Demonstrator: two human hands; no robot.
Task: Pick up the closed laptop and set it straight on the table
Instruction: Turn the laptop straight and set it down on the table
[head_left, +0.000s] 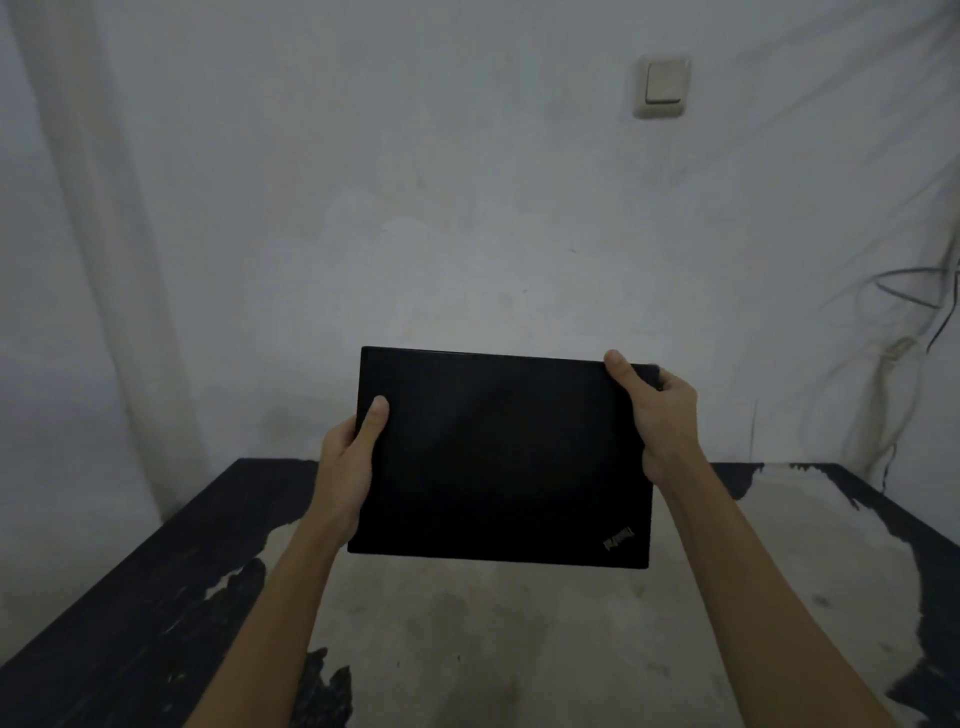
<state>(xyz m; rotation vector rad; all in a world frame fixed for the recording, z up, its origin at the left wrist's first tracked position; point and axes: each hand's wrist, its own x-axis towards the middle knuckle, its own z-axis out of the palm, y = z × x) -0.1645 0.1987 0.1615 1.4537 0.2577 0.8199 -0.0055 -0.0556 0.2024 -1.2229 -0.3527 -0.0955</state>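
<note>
A closed black laptop (501, 457) hangs in the air above the table (467, 639), lid facing me, with a small logo at its lower right corner. My left hand (345, 467) grips its left edge, thumb on the lid. My right hand (657, 415) grips the upper right corner, thumb over the top edge. The laptop is slightly tilted, its left side a little higher, and it touches nothing but my hands.
The table has a worn top, pale in the middle with dark patches along the left side (130, 597) and right edge. A wall stands close behind it, with a light switch (662, 87) and loose cables (914, 291) at the right.
</note>
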